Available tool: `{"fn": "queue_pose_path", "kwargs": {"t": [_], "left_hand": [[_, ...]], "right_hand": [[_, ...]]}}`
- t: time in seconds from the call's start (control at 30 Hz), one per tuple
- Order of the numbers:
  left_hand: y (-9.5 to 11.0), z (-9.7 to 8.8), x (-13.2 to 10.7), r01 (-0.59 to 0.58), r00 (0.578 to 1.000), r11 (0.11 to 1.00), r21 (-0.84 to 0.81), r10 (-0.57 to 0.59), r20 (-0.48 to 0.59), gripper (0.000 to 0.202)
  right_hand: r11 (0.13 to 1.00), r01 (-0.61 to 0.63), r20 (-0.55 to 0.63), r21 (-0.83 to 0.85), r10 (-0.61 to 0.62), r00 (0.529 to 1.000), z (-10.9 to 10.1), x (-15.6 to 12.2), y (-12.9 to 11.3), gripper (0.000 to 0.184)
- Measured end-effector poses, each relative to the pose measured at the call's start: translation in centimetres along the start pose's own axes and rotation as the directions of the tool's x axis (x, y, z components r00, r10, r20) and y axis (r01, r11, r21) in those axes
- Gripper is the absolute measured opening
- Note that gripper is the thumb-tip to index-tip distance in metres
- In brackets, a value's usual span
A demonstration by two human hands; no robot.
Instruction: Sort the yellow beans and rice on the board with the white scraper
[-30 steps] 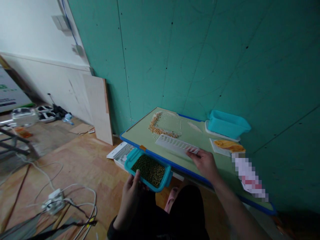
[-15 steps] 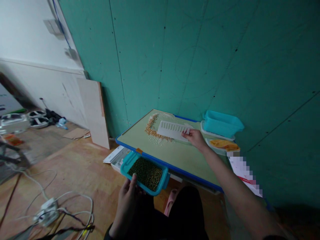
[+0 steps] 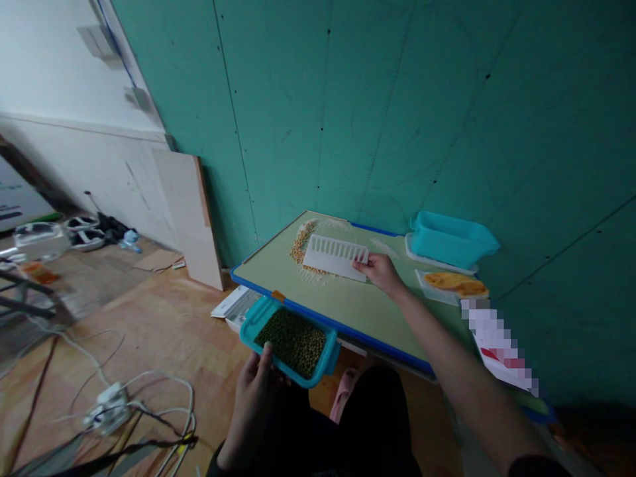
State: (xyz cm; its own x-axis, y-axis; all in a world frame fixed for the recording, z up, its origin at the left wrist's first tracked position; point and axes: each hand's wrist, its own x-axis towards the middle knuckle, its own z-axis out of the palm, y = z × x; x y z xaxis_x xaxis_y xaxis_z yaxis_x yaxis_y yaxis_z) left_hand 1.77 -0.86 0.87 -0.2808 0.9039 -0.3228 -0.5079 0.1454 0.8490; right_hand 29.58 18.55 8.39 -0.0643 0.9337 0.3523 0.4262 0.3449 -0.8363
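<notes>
With thumb over the rim, my left hand (image 3: 256,387) grips a blue plastic container (image 3: 325,368) just below the table's front edge. Dark green beans (image 3: 278,331) fill its left part and tan beans (image 3: 311,351) its right. My right hand (image 3: 380,273) pinches the right end of a white slotted plastic plate (image 3: 330,258), held over the table with its row of slots along the far side. Tan beans (image 3: 298,248) and white grains (image 3: 315,277) lie around the plate's left end and near edge; some are hidden under it.
The pale green table (image 3: 268,268) has a blue edge and stands by a green wall (image 3: 298,99). At its right are another blue container (image 3: 452,238), a yellow cloth-like item (image 3: 454,283) and a partly blurred paper (image 3: 501,358). Cables and a power strip (image 3: 109,407) lie on the floor.
My right hand has moved the white slotted plate slightly left and toward me, over more of the tan beans. My left hand still holds the container in about the same place.
</notes>
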Motion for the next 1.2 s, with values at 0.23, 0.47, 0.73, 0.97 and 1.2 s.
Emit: {"fn": "queue_pose_path", "kwargs": {"t": [0.23, 0.47, 0.73, 0.97, 1.2], "left_hand": [[-0.2, -0.2, 0.3, -0.020, 1.000, 0.998, 0.060, 0.020, -0.005, 0.049], [-0.8, -0.5, 0.6, -0.064, 0.997, 0.991, 0.121, 0.070, -0.040, 0.050], [-1.1, -0.9, 0.9, -0.051, 0.999, 0.998, 0.032, 0.051, 0.014, 0.047], [-1.3, -0.9, 0.8, -0.059, 0.998, 0.998, 0.038, 0.059, 0.005, 0.044], [-1.4, -0.9, 1.0, -0.053, 0.999, 0.998, 0.029, 0.052, 0.011, 0.045]], "right_hand": [[0.996, 0.057, -0.035, -0.069, -0.059, 0.998, 0.6, 0.0, -0.4, 0.027], [0.991, 0.068, 0.008, -0.112, -0.067, 0.998, 1.1, 0.0, -0.3, 0.022], [0.997, 0.074, 0.052, -0.037, -0.072, 0.996, 1.6, -0.5, -1.1, 0.019], [0.998, 0.057, 0.072, 0.033, -0.059, 0.996, 2.0, -0.7, -1.3, 0.020], [0.997, 0.037, 0.082, 0.075, -0.043, 0.996, 1.9, -0.7, -1.3, 0.022]]}}
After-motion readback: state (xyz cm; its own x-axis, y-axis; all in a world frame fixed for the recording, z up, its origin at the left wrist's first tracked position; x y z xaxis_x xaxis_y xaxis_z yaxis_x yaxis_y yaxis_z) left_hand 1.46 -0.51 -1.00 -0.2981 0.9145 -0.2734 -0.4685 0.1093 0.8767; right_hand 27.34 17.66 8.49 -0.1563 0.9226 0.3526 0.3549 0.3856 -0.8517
